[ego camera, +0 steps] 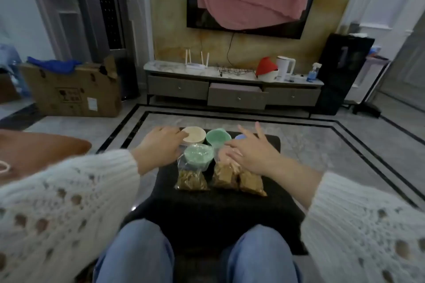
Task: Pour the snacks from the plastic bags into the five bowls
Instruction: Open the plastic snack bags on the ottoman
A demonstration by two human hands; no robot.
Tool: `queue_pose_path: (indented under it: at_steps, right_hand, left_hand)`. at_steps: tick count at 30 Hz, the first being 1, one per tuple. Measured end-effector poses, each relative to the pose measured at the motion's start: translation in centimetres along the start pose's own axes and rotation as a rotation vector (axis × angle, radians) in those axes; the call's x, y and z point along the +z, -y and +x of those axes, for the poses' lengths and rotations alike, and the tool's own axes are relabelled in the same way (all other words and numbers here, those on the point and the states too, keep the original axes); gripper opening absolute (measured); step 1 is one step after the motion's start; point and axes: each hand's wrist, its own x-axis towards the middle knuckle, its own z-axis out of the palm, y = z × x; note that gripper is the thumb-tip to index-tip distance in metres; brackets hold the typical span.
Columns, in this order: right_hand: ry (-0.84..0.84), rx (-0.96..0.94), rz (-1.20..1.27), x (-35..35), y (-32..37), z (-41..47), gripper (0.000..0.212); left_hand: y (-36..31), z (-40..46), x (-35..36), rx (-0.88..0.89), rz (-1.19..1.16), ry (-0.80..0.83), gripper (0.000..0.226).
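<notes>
On a small black table in front of my knees lie clear plastic bags of brown snacks: one on the left, two on the right. Behind them stand bowls: a cream bowl, a green bowl, a second green bowl seen through the left bag's top, and a blue bowl mostly hidden by my right hand. My left hand hovers beside the cream bowl, fingers apart. My right hand is spread over the tops of the right bags.
A brown cushion or seat edge is at my left. Across the marble floor stand a TV cabinet with a router, kettle and spray bottle, a cardboard box at left, and a black appliance at right.
</notes>
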Motion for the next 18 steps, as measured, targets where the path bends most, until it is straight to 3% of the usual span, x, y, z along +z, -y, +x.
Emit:
queue_pose_path:
  at_steps: [4,11,18]
  right_hand:
    - [0.084,0.028,0.210,2.3,0.1,4.6,0.044]
    - [0.202,0.021,0.316,8.8,1.9,14.6,0.056]
    - [0.185,0.059,0.426,11.8,2.6,19.0,0.020]
  left_hand:
    - [2.2,3.3,3.4,-0.132,-0.178,-0.061,0.043]
    - [5.5,7.8,10.2,-0.118,-0.305,0.003,0.038]
    - [7.0,8.8,13.0,-0.155,-0.440,-0.117,0.017]
